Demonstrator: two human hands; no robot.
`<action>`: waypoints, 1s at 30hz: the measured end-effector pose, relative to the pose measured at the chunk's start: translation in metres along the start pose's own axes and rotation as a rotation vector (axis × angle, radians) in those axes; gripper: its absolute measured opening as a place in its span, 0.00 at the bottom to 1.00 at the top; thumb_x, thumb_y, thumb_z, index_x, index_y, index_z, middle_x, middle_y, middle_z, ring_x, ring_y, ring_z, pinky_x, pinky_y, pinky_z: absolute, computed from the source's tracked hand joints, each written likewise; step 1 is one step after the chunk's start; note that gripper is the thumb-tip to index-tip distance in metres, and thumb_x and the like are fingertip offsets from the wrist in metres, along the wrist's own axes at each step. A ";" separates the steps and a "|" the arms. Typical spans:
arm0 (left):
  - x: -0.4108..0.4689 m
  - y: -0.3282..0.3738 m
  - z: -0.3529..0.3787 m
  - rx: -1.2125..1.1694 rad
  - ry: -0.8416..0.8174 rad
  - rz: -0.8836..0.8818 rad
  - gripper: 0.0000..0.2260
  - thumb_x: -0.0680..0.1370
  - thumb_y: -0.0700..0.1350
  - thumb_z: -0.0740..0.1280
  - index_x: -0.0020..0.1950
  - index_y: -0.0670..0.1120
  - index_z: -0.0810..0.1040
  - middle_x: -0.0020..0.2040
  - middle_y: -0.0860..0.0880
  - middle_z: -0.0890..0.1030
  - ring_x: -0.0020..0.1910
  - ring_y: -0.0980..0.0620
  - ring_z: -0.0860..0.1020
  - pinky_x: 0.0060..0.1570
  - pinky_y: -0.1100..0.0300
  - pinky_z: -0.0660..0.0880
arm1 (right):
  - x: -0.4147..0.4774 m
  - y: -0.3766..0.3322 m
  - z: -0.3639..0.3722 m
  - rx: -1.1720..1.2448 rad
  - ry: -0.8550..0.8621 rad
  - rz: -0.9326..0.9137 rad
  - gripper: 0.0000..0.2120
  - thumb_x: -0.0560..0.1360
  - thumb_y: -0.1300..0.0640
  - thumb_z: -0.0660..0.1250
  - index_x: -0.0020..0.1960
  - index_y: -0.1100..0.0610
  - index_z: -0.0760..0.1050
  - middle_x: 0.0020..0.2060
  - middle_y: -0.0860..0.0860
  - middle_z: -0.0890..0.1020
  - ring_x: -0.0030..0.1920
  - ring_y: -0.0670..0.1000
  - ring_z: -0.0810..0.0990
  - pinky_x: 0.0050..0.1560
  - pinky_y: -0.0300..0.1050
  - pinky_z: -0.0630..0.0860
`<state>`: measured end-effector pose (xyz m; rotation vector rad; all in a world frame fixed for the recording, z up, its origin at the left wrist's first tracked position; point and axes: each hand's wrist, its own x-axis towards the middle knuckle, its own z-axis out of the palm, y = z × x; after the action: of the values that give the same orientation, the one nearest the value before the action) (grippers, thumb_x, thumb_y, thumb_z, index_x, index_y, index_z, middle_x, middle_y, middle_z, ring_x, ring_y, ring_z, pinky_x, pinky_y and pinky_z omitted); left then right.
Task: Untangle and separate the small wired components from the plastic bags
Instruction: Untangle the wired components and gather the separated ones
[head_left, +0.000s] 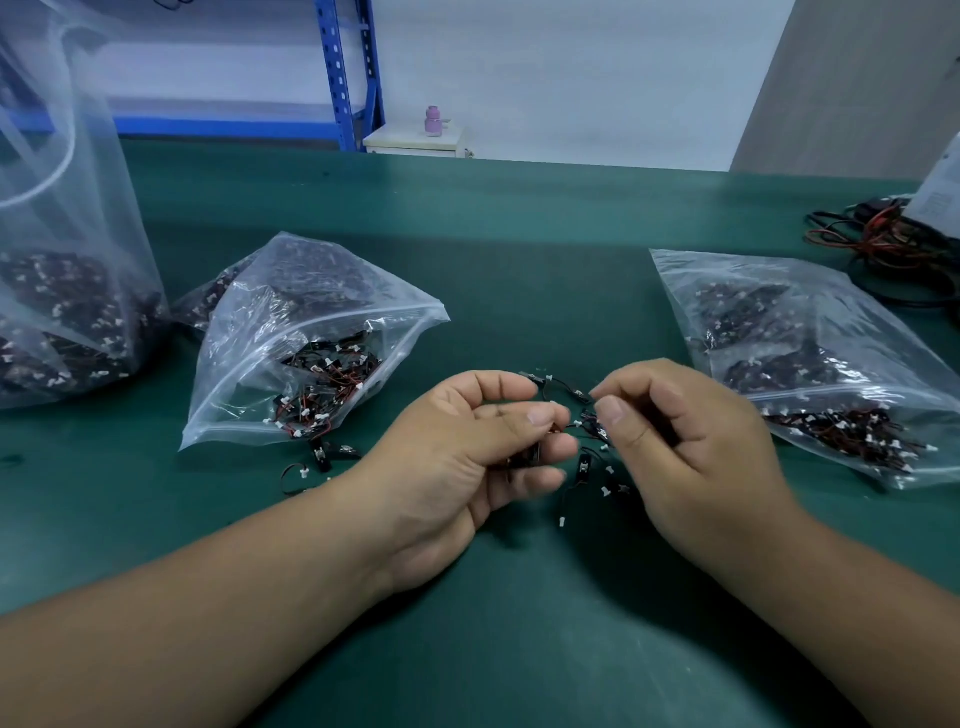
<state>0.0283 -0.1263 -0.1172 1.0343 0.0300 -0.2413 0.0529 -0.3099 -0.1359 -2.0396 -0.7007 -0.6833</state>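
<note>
Small wired components (586, 422) hang in a loose tangle between the two hands. They are thin black and red leads, each ending in a tiny white plug or a flat black rectangular body. The left hand (467, 452) is curled, its thumb pressed to the forefinger on one strand, with a few black bodies tucked under its lower fingers. The right hand (691, 441) pinches the other side of the knot between thumb and forefinger, and its remaining fingers are bent in toward the palm. Below the knot, between the two palms, several white plugs on their leads show against the matte green mat (519, 249); whether they touch it cannot be told.

Just left of the left wrist lie a few loose pieces (314, 460), at the mouth of a crinkled clear zip bag (311, 312) that holds more of the same. Further left of that hand stands a tall, cloudy plastic bag (72, 218), its bottom filled with them. To the right of the right hand lies a second zip bag (810, 332), flat and glossy, packed likewise. Beyond it, far from that hand, sits a coil of red and black cables (883, 239).
</note>
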 end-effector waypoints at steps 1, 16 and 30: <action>-0.001 0.000 0.000 0.018 -0.009 0.001 0.17 0.65 0.38 0.73 0.51 0.43 0.74 0.41 0.43 0.85 0.34 0.50 0.83 0.28 0.61 0.78 | -0.001 -0.002 -0.001 -0.016 -0.019 -0.044 0.07 0.79 0.53 0.64 0.47 0.55 0.79 0.37 0.45 0.79 0.40 0.47 0.77 0.42 0.42 0.73; -0.003 -0.003 0.002 0.107 -0.042 0.032 0.08 0.76 0.40 0.68 0.53 0.40 0.76 0.40 0.42 0.81 0.36 0.50 0.82 0.36 0.56 0.81 | -0.005 -0.005 0.004 -0.134 -0.015 -0.187 0.05 0.74 0.58 0.72 0.48 0.55 0.85 0.40 0.48 0.75 0.38 0.48 0.76 0.34 0.48 0.74; 0.002 -0.003 -0.002 0.136 0.052 -0.003 0.05 0.81 0.41 0.63 0.47 0.44 0.77 0.32 0.49 0.76 0.25 0.57 0.66 0.22 0.67 0.60 | 0.001 -0.001 -0.001 0.113 0.139 0.001 0.04 0.78 0.61 0.65 0.44 0.56 0.77 0.37 0.49 0.77 0.38 0.51 0.75 0.40 0.47 0.71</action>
<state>0.0301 -0.1267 -0.1207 1.1754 0.0626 -0.2215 0.0523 -0.3101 -0.1340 -1.8697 -0.6425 -0.7601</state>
